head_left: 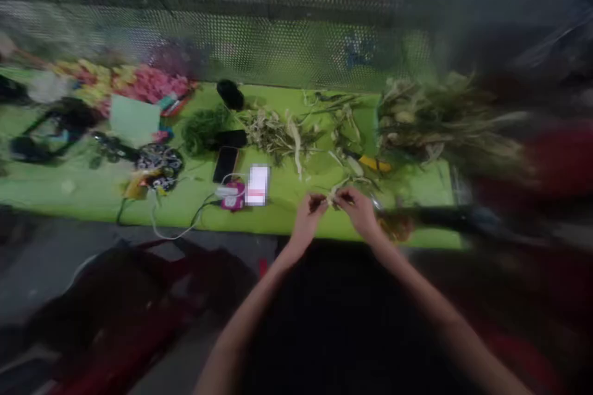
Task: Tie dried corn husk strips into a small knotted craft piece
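Both hands meet near the front edge of the green-covered table (287, 222). My left hand (311, 210) pinches one side of a pale dried plant strip (330, 196), which looks like dry husk or stalk. Closed on the strip's other side is my right hand (356, 205), with its fingertips close to the left ones. Just beyond the hands lie loose dried stalks (354, 165) and a yellow-and-black tool (374, 163), perhaps a cutter. A heap of dried plant pieces (273, 133) rests farther back. Blur hides the finer detail between my fingers.
A large dried bundle (417, 111) lies at right. Left of my hands are a lit phone (257, 185), a dark phone (227, 164), a purple box (233, 196) and cables (176, 236). Green fibre (204, 129) and pink-yellow flowers (152, 83) sit farther left. Metal mesh (287, 43) stands behind.
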